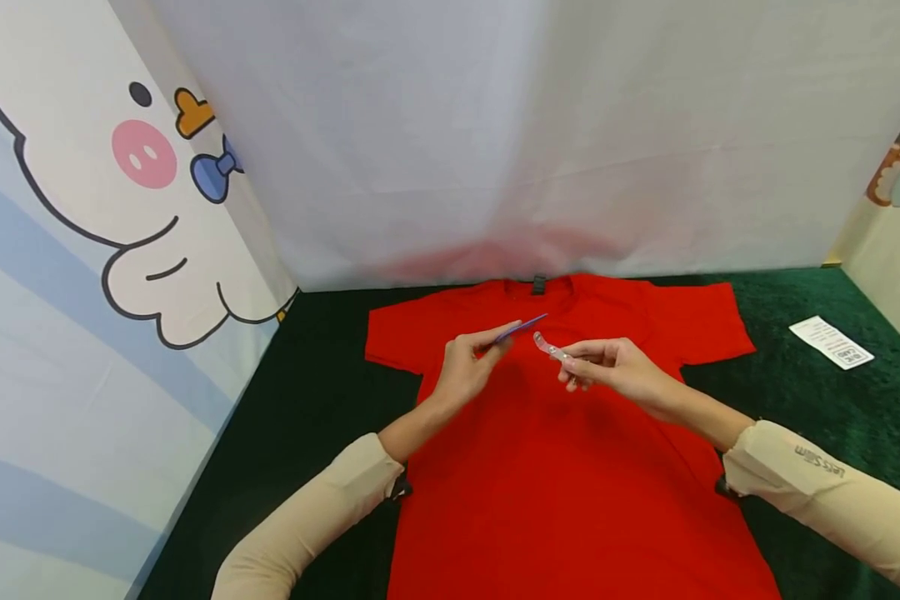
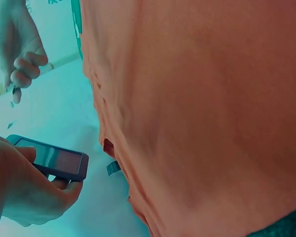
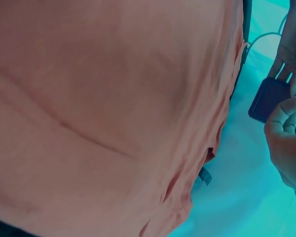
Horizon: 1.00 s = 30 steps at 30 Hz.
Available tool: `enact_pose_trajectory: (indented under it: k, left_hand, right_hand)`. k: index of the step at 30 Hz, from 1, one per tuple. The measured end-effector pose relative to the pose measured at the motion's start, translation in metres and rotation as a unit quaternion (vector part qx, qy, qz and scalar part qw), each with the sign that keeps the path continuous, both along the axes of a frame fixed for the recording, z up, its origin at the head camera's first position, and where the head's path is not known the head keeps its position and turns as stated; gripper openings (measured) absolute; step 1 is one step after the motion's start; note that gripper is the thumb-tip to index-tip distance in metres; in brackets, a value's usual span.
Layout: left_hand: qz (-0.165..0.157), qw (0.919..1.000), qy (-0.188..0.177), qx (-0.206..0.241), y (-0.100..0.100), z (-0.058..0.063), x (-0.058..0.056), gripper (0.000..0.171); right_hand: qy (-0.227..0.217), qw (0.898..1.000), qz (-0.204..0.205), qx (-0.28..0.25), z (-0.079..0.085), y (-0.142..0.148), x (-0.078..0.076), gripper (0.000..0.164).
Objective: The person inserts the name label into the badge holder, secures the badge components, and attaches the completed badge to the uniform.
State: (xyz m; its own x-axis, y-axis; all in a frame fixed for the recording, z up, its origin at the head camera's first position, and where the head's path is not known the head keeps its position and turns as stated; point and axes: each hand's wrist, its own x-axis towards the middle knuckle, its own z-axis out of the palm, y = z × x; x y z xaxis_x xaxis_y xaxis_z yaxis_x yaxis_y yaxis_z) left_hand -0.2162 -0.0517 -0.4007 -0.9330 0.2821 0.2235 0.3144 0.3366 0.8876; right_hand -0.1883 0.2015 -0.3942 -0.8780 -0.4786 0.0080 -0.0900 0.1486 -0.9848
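My left hand (image 1: 467,367) grips a thin blue ID card holder (image 1: 523,326), seen nearly edge-on in the head view. Its glossy window (image 2: 59,159) shows in the left wrist view, the thumb over one end. A flat, dark blue back faces the right wrist view. Between thumb and fingers, my right hand (image 1: 618,367) pinches a short clear strap (image 1: 549,347) with snap studs. The strap's free end points at the card holder, a small gap between them. Both hands are above a red T-shirt (image 1: 555,483), which lies spread flat, its collar at the far side.
Dark green cloth (image 1: 330,358) covers the table beneath the shirt. On the right lies a white printed card (image 1: 831,342). A pale curtain (image 1: 450,150) hangs along the far edge, and a cartoon-printed panel (image 1: 67,333) stands at the left.
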Motion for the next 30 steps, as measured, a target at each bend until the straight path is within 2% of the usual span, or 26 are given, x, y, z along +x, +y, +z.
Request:
enact_pose_trajectory:
  k: [6,12,17,26,30]
  left_hand:
    - [0.005,0.9995,-0.024,0.022,-0.004,0.000,0.001,0.030]
    - [0.000,0.9989,-0.034,0.032,-0.007,-0.001,0.004,0.030]
    - [0.000,0.9987,-0.037,0.035,-0.010,-0.002,0.006,0.030]
    - [-0.002,0.9987,-0.040,0.032,-0.013,-0.003,0.010,0.030]
    - [-0.004,0.9988,-0.039,0.030,-0.014,-0.004,0.011,0.030]
  right_hand:
    - [0.007,1.000,-0.010,0.008,-0.005,0.010,-0.002,0.034]
    - [0.014,0.999,-0.026,0.014,-0.010,0.023,-0.005,0.019]
    - [0.019,0.999,-0.040,0.023,-0.012,0.033,-0.007,0.026]
    - [0.006,0.994,-0.106,0.030,-0.015,0.055,-0.014,0.024]
    - [0.020,0.990,-0.134,0.038,-0.018,0.070,-0.019,0.023]
